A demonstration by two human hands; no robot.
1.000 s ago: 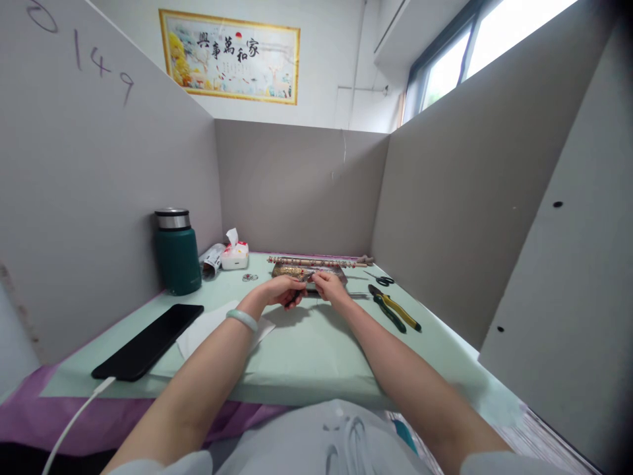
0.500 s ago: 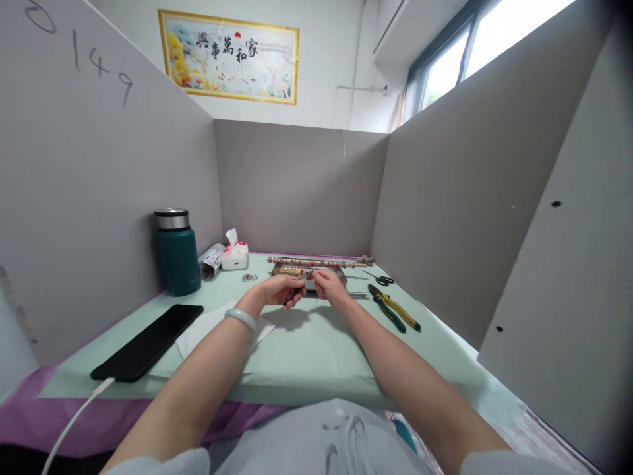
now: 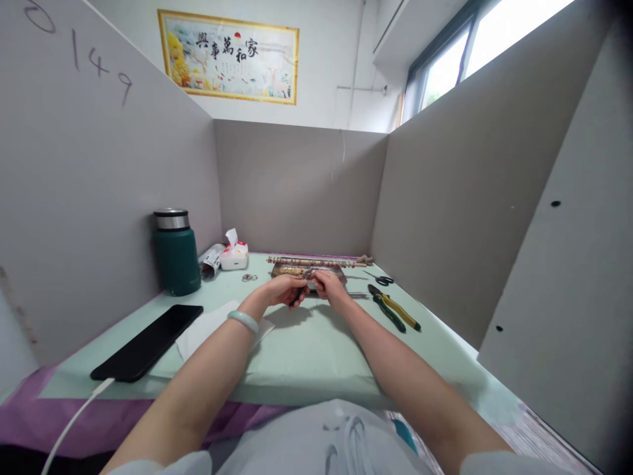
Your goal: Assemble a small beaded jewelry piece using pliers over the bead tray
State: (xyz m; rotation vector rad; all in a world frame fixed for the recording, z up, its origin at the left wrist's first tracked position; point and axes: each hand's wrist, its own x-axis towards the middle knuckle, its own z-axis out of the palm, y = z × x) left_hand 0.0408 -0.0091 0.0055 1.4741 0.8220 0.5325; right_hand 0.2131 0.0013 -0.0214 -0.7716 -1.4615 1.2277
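Observation:
My left hand (image 3: 284, 289), with a pale bangle on its wrist, is closed around small dark-handled pliers (image 3: 297, 295). Their metal jaws point up toward my other hand. Fingers pinched together, my right hand (image 3: 328, 286) meets the tip of the pliers; what it holds is too small to make out. Just behind both hands lies a tray (image 3: 338, 272) with gold-coloured small pieces (image 3: 287, 270) on its left part. Beyond that, a rod strung with red and pale beads (image 3: 316, 262) runs along the back.
Yellow-and-green handled pliers (image 3: 394, 310) and black scissors (image 3: 383, 280) lie to the right. Several small rings (image 3: 249, 278) sit left of the tray. A green flask (image 3: 177, 254), tissue pack (image 3: 235, 254), black phone (image 3: 148, 343) and white paper (image 3: 198, 333) are leftward. Grey partitions (image 3: 301, 185) enclose the table.
My left hand has shifted slightly right and nearer to my right hand, and the pliers have turned more upright. My right hand has barely moved.

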